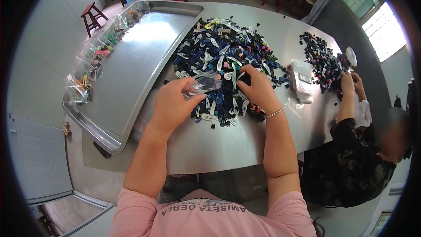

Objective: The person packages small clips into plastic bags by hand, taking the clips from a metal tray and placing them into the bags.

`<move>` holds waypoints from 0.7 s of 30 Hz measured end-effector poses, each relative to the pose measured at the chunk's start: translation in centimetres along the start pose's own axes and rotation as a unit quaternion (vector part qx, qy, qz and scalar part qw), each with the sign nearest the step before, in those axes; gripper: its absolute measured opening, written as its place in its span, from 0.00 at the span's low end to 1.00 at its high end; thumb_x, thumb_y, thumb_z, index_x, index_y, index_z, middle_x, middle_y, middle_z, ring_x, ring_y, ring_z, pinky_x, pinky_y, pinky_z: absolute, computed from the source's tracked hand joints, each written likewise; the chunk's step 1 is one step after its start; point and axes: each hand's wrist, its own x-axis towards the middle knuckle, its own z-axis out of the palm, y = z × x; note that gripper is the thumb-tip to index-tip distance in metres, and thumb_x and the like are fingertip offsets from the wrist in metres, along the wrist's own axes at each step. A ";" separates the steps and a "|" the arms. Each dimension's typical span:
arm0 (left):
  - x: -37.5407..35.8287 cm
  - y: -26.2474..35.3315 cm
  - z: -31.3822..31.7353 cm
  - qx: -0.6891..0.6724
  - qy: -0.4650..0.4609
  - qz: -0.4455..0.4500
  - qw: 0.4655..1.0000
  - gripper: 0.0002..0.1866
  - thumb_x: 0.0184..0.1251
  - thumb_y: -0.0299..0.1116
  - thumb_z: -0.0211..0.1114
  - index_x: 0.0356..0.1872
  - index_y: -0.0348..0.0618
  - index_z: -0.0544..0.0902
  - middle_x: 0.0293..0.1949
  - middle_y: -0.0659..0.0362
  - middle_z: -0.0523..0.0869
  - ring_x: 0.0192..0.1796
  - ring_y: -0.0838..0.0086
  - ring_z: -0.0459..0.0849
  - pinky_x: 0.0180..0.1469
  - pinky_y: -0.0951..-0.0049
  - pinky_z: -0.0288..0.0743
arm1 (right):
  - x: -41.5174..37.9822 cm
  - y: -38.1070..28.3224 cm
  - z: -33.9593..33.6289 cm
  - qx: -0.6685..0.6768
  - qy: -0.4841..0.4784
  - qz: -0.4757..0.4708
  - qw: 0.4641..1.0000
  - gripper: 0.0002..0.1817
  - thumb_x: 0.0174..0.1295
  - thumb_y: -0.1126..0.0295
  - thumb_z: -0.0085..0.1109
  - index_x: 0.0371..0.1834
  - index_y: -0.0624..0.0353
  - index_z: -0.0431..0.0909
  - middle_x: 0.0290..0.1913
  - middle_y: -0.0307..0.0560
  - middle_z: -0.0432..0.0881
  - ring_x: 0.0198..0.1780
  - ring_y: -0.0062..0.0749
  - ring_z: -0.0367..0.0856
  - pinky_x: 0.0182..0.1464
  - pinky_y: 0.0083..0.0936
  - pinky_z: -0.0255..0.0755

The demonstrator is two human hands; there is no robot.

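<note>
A mixed pile of hair clips (208,55) in navy, white, black and some brighter colours covers the middle of the metal table. My left hand (172,102) is closed on the edge of a clear plastic bag (207,83), which is held over the near left part of the pile. My right hand (260,88) reaches into the pile beside the bag. Its thumb and forefinger are curled round a hair clip (240,76) with a whitish end; the other fingers are partly hidden.
On the left lies a large metal tray (144,57), with filled clear bags (97,57) lined along its far left edge. A stack of empty bags (302,81) sits right of the pile. A co-worker (351,158) handles a second heap of small clips (320,57) at right.
</note>
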 end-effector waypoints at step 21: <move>-0.5 0.8 0.5 0.116 0.000 0.035 0.993 0.19 0.52 0.35 0.75 0.45 0.41 0.86 0.33 0.57 0.86 0.37 0.61 0.83 0.41 0.62 0.77 | 0.6 0.2 -1.5 0.630 -0.103 0.132 0.758 0.16 0.76 0.73 0.47 0.63 0.65 0.72 0.57 0.57 0.81 0.56 0.47 0.85 0.48 0.25 0.86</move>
